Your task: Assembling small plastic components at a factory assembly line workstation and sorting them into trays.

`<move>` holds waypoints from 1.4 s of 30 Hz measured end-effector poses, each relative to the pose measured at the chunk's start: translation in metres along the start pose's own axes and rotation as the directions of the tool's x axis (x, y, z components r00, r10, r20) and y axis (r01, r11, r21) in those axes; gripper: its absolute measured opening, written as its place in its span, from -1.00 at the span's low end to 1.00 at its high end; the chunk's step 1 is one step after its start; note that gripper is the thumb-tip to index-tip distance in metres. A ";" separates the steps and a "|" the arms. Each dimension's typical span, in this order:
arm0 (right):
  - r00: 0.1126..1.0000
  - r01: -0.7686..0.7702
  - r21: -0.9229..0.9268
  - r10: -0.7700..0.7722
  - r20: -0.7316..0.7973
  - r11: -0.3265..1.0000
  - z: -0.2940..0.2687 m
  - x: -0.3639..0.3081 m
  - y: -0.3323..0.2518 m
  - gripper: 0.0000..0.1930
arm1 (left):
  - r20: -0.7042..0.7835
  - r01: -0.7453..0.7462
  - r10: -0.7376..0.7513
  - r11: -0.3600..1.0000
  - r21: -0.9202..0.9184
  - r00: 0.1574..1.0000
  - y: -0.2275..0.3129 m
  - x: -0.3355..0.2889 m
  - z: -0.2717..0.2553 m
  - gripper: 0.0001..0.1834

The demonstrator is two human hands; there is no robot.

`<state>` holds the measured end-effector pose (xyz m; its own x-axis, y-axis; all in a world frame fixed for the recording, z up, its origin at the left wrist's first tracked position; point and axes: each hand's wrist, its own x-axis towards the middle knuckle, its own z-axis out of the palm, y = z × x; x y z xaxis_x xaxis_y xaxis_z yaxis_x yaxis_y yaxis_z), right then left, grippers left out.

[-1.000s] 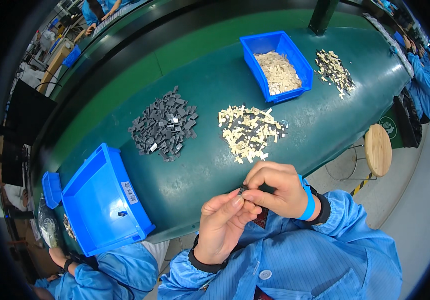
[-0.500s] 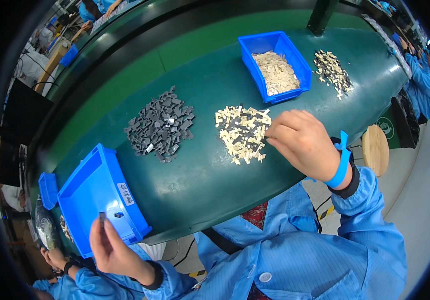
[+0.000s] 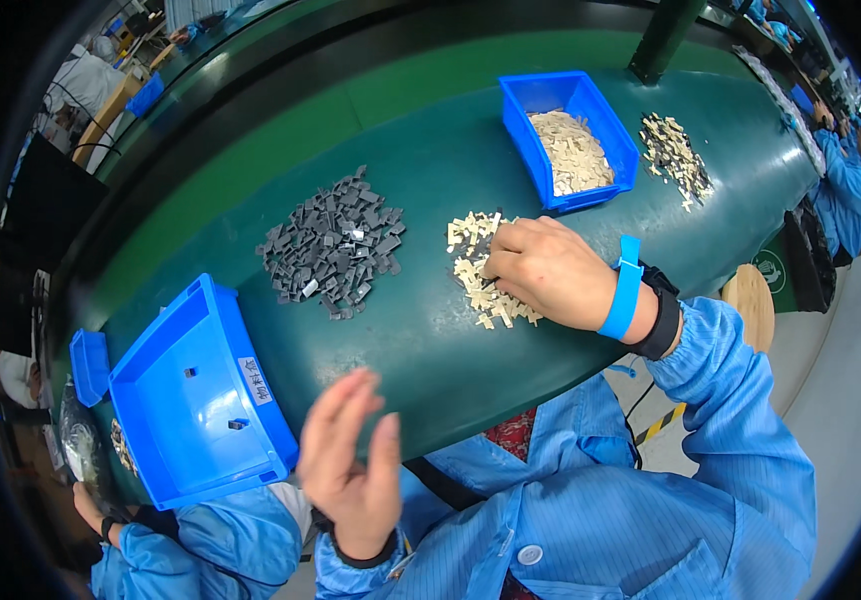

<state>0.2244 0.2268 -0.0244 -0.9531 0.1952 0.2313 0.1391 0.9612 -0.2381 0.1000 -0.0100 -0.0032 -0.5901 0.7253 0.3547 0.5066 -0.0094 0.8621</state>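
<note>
1. Resting on the pile of pale small parts point(image 3: 485, 275) on the green table point(image 3: 420, 180), the right hand point(image 3: 548, 272) has its fingers curled; whether it pinches one I cannot tell.
2. The left hand point(image 3: 350, 465) hovers spread and empty beside the near blue bin point(image 3: 175, 400).
3. A dark grey pile point(image 3: 330, 250) lies between them.

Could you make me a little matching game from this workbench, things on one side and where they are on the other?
Things:
1. dark grey pile
2. right hand
3. left hand
4. far blue bin

Places or states:
A. holds cream parts
B. on the cream pile
C. lies between the two bins
D. open, beside the near blue bin

Pairs: 1-C, 2-B, 3-D, 4-A
</note>
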 end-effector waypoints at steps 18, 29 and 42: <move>0.847 0.370 0.132 -0.276 -0.454 0.919 -0.032 -0.018 -0.051 -0.76 | 0.443 0.539 -0.313 0.574 -0.616 0.840 0.013 0.011 0.047 -0.76; 0.927 0.258 0.478 -0.075 -0.368 0.840 -0.026 -0.019 -0.053 -0.78 | 0.346 0.445 -0.287 0.668 -0.596 0.893 0.011 0.008 0.047 -0.84; 0.976 0.175 0.604 -0.057 -0.210 0.777 -0.027 -0.017 -0.053 -0.90 | 0.190 0.051 -0.009 0.974 -0.219 0.982 0.012 0.006 0.049 -0.89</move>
<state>0.2404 0.1775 0.0101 -0.8819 0.1764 0.4371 -0.2213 0.6638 -0.7144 0.1335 0.0283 -0.0086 -0.4642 0.8429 0.2721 0.3262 -0.1229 0.9373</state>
